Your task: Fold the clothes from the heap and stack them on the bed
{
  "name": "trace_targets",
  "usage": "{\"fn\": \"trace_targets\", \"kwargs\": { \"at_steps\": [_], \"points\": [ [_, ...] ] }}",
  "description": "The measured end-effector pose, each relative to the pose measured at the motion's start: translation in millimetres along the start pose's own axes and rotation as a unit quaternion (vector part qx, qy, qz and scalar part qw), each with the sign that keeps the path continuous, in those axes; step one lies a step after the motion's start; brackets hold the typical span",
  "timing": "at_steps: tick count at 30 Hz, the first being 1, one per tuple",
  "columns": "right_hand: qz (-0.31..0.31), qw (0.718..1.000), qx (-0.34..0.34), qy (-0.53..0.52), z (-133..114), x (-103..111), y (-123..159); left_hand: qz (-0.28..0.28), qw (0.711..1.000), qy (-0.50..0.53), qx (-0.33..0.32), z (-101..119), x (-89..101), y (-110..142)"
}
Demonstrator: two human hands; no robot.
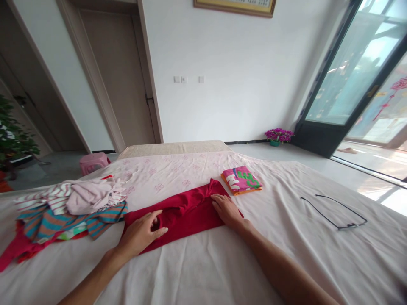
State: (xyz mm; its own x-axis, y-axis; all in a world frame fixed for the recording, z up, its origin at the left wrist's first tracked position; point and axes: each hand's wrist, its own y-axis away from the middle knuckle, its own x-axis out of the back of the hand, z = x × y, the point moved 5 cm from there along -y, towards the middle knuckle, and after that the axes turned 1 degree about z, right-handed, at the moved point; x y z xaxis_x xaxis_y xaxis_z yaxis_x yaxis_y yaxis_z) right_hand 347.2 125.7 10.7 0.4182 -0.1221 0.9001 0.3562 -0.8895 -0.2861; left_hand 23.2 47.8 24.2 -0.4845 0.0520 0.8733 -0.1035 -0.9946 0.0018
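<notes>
Red cloth point(203, 218) lies across the pale sheet point(203, 271), probably light and limp, best taken by both ends. The right hand point(227, 210) rests on its right end, fingers unclenched; whether the left hand point(140, 233) pinches the other, I cannot tell.

A home, judging by the brown door point(116, 76), framed picture point(234, 6), purple flowers point(280, 135) and pink stool point(93, 163).

Cloth point(203, 216) was laid on sheet point(203, 271) between clothes pile point(73, 207), left, and folded garment point(242, 180), right rear; glasses point(349, 225) were placed farther right.
</notes>
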Motion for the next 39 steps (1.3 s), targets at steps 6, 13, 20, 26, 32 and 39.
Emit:
{"fn": "trace_targets", "kwargs": {
  "at_steps": [6,13,20,26,32,39],
  "points": [
    [0.014,0.999,-0.026,0.038,11,20,-47,0.059,0.997,-0.050,-0.016,13,-16.3,-13],
    [-0.078,0.989,0.034,0.120,9,10,-90,0.142,0.986,0.034,-0.080,-1,-4.4,-17],
    [0.026,0.993,0.030,0.112,0,36,-72,0.203,0.960,0.103,-0.165,-8,41.5,1],
    [0.010,0.991,0.082,0.110,0,47,-12,0.069,0.966,0.097,-0.228,0,31.2,34],
    [0.009,0.995,0.009,0.098,-6,53,3,0.001,0.977,0.134,-0.167,-14,21.3,44],
    [-0.066,0.983,0.166,-0.037,-88,20,0,0.048,0.981,-0.041,-0.186,-42,27.8,40]
  ]
}}
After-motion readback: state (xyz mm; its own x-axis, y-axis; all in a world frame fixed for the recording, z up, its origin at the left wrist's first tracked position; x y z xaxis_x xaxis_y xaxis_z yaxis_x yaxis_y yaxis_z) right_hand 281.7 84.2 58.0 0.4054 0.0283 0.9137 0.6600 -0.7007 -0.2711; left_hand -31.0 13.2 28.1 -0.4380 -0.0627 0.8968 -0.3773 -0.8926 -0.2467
